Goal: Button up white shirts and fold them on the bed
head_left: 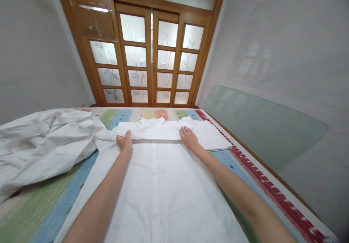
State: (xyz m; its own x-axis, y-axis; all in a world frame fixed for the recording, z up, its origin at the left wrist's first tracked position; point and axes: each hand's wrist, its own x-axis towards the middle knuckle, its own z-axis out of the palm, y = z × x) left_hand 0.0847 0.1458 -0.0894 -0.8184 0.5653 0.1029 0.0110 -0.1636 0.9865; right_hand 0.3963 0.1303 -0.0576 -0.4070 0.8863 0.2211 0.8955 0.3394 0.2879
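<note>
A white button-front shirt (163, 185) lies spread out with its collar (152, 121) at the far end. Across its chest runs a flat band of white fabric, which looks like a sleeve (155, 133). My left hand (124, 142) pinches the left end of this band, thumb on top and fingers partly hidden beneath. At the band's right end, my right hand (188, 137) rests palm down with its fingers stretched over the fabric. Just beyond the right hand is a flat, folded-looking white cloth (214, 134); whether it belongs to the same shirt I cannot tell.
A crumpled heap of white cloth (46, 141) lies at the left. Everything rests on a striped, multicoloured cover (68, 185) with a dark red band along its right edge. A greenish panel (267, 123) stands against the right wall. Wooden glazed doors (151, 54) close off the far end.
</note>
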